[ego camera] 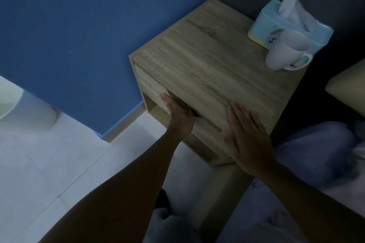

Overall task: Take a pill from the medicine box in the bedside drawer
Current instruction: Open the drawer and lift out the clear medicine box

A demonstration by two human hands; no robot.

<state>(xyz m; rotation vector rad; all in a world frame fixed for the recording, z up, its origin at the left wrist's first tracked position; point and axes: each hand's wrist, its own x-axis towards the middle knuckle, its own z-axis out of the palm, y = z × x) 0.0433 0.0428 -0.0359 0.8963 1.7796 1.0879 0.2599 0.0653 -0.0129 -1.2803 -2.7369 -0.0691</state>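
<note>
Blue-walled corner: nightstand point(213, 69), drawer point(156, 92) closed. Left hand point(178, 118) hooks fingers into its top-edge recess; right hand point(246, 140) lies flat, released. Drawer probably stiff, light; pull straight.

A: Where does the view sit?

B: There is one view only, worn on the person's head. It looks forward and steeply down, onto the top of a wooden bedside table point(213, 69) from above its front corner.

A: How near is it?

B: Near. Both bare forearms run in from the bottom edge, and the left hand point(177, 116) and right hand point(246, 140) fall around the middle of the picture, at the cabinet's near side.

A: How wide is it?

B: Wide-angle. It takes in the blue wall point(79, 35) on the left, pale floor tiles point(49, 163) below it, and bedding point(316, 154) at the right edge. With a single camera, no second view shares the scene.
</note>
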